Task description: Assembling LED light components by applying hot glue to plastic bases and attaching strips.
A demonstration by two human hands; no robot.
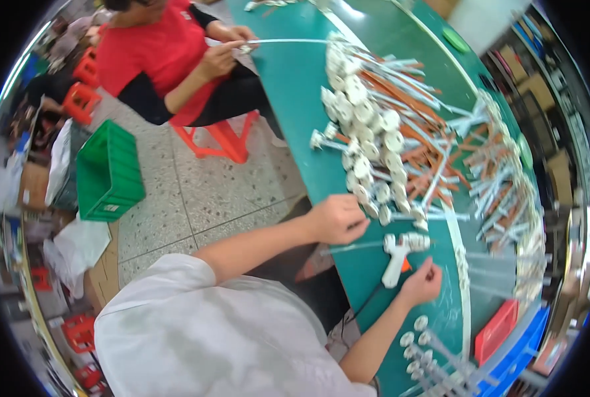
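My left hand (340,219) is closed at the near end of a pile of white round-headed pieces (368,142) with flat white and brown strips. Whatever its fingers hold, if anything, is hidden. My right hand (422,283) is closed in a pinch over the green table (368,301); anything in it is too small to make out. Between the hands lies a white glue gun (394,260) with an orange trigger, touched by neither. From its back end a thin, translucent glue stick (353,248) points left.
Across the table's far side runs another row of strips (500,192). Several white-headed pieces (419,347) lie near my right forearm, by a red tray (496,332) and a blue bin (517,354). A co-worker in red (156,53) holds a white strip. A green crate (113,173) stands on the floor.
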